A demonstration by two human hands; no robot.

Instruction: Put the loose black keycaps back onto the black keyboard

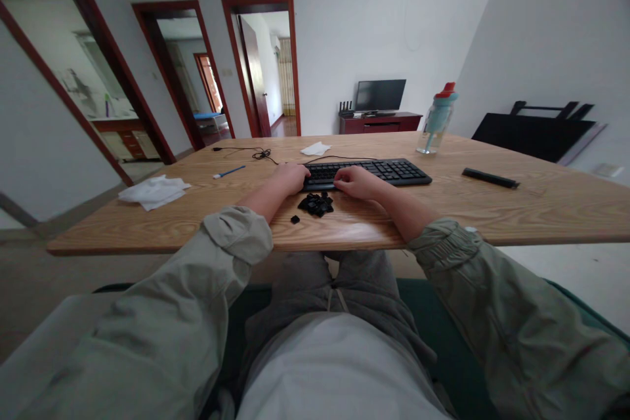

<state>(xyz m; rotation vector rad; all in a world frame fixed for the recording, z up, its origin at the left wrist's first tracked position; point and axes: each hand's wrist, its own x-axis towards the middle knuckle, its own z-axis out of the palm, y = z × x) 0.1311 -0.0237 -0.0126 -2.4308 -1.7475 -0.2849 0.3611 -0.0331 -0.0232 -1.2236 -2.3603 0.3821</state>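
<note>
A black keyboard (406, 172) lies on the wooden table in front of me, its cable running off behind it. My left hand (291, 177) is at the keyboard's left end, fingers closed on its edge. Over the front left part of the keys, my right hand (359, 182) is curled with thumb and fingertips together; whatever is between them is too small to make out. Just in front of the keyboard sits a small pile of loose black keycaps (316, 204), below and between my hands. A single keycap (295, 219) lies apart, nearer the table edge.
White tissues (155, 191) lie at the left, beside a blue-handled brush (229, 172). Another tissue (315, 148) is behind the keyboard, near the coiled cable (263, 153). On the right stand a water bottle (436, 121) and a long black strip (490, 178) lying flat.
</note>
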